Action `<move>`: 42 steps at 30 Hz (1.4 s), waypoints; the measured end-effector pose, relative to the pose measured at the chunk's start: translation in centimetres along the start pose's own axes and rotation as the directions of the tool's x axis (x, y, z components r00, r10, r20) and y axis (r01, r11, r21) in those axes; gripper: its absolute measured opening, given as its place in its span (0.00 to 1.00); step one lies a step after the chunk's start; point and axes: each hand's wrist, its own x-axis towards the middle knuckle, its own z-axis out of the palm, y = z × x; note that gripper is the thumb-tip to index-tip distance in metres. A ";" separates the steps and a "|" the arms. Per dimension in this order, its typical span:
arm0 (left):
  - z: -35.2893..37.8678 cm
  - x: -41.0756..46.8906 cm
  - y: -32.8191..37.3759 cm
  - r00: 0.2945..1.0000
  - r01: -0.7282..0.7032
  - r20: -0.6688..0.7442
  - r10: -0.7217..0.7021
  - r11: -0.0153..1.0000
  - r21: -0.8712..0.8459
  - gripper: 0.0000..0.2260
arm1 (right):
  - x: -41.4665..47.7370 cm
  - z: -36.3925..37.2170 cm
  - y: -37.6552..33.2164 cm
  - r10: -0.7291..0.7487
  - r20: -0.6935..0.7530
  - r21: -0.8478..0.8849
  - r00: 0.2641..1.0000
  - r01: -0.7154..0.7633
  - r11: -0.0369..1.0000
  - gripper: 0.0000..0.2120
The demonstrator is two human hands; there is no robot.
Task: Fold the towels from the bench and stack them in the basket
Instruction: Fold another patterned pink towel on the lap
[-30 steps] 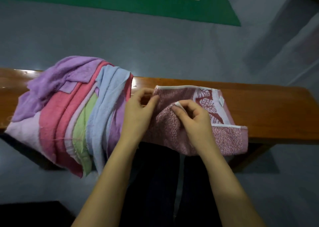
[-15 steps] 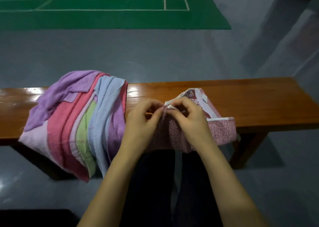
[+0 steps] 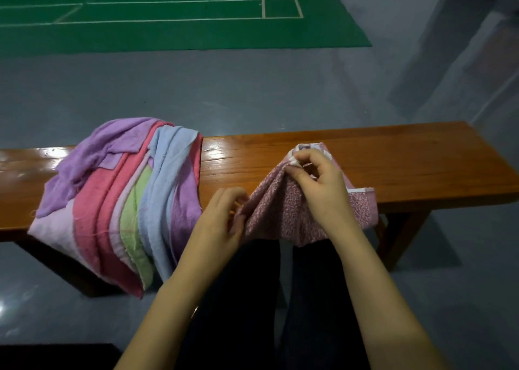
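While right hand (image 3: 323,184) pinches pink towel (image 3: 278,215), left hand (image 3: 224,218) pinches its edge; fingertips hidden.

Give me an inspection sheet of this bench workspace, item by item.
Surface: glossy wooden bench, on a grey floor.
Job's things: patterned pink towel lifted off the bench; pile of towels draped over the bench's near edge; basket not in view.
Clutter: nothing seen.
Grippers: right hand pinches the towel's top edge; left hand grips its lower left edge.
Cables: nothing seen.
Surroundings: green court mat beyond.
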 end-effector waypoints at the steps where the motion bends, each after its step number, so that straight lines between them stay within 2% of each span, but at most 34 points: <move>1: -0.1 -0.5 -0.5 0.999 -0.035 0.013 0.034 0.997 0.062 0.21 | 0.1 -0.2 0.0 -0.010 -0.023 -0.010 1.000 0.010 1.000 0.10; 4: -0.7 -1.4 -1.2 0.992 -0.117 0.060 0.109 0.979 0.170 0.13 | 0.2 -0.4 0.0 -0.031 -0.064 0.004 0.997 0.031 0.999 0.09; 7: -1.2 -1.6 -1.7 0.983 -0.171 0.091 0.156 0.968 0.185 0.07 | 0.2 -0.3 0.0 0.005 -0.064 0.046 0.998 -0.002 0.999 0.09; 15: -1.8 -1.6 -1.0 0.985 -0.148 0.118 0.125 0.966 0.213 0.13 | 0.8 -0.9 0.2 0.020 -0.111 0.084 0.994 -0.011 0.996 0.08; 20: -1.7 -0.8 -0.8 0.987 -0.163 0.039 0.158 0.966 0.201 0.14 | 0.8 -1.6 0.5 0.033 -0.125 0.056 0.992 -0.026 0.998 0.05; 24: -2.0 0.7 -0.2 0.999 -0.030 -0.026 0.034 0.990 0.141 0.07 | 1.0 -2.3 0.3 0.030 -0.169 0.056 0.985 -0.021 0.998 0.06; 27: -2.6 2.9 0.5 0.995 0.104 -0.012 -0.103 0.985 0.140 0.16 | 1.1 -2.6 0.0 0.022 -0.184 0.034 0.983 -0.016 0.999 0.04; 29: -2.8 4.5 1.2 0.994 0.110 -0.008 -0.110 0.973 0.203 0.06 | 1.3 -2.8 -0.5 0.021 -0.219 0.039 0.976 -0.013 0.999 0.03; 30: -3.0 5.2 1.7 0.992 0.123 -0.038 -0.118 0.976 0.179 0.01 | 1.5 -3.0 -1.0 0.019 -0.246 0.053 0.969 -0.006 0.999 0.03; 31: -3.0 5.9 2.2 0.986 0.159 -0.071 -0.154 0.984 0.083 0.05 | 1.8 -3.2 -1.6 0.012 -0.273 0.069 0.962 0.007 0.998 0.03; 32: -3.2 6.4 3.0 0.973 0.203 -0.092 -0.212 0.974 -0.098 0.07 | 2.0 -3.5 -2.2 0.003 -0.295 0.080 0.955 0.021 0.997 0.03; 33: -3.3 6.9 3.8 0.955 0.243 -0.087 -0.285 0.914 -0.324 0.08 | 2.3 -3.7 -3.0 -0.009 -0.308 0.083 0.951 0.036 0.996 0.03; 34: -3.2 7.2 4.6 0.935 0.267 -0.065 -0.349 0.812 -0.519 0.08 | 2.4 -3.9 -3.8 -0.021 -0.315 0.081 0.949 0.049 0.996 0.03; 35: -3.2 7.5 5.3 0.920 0.262 -0.061 -0.387 0.723 -0.640 0.07 | 2.5 -4.0 -4.6 -0.033 -0.324 0.081 0.945 0.063 0.995 0.04; 36: -3.2 7.7 6.0 0.915 0.239 -0.079 -0.396 0.688 -0.685 0.06 | 2.5 -4.1 -5.5 -0.045 -0.339 0.084 0.940 0.078 0.993 0.04; 37: -3.3 7.9 6.7 0.918 0.200 -0.133 -0.373 0.727 -0.657 0.05 | 2.4 -4.3 -6.4 -0.059 -0.354 0.082 0.933 0.094 0.992 0.05; 39: -3.8 7.6 8.0 0.932 0.091 -0.265 -0.247 0.867 -0.491 0.04 | 1.9 -5.0 -8.0 -0.121 -0.375 0.019 0.919 0.138 0.990 0.07; 42: -5.7 7.4 9.8 0.918 -0.055 -0.389 -0.077 0.946 -0.319 0.05 | 0.9 -6.3 -9.9 -0.263 -0.373 -0.157 0.890 0.218 0.963 0.05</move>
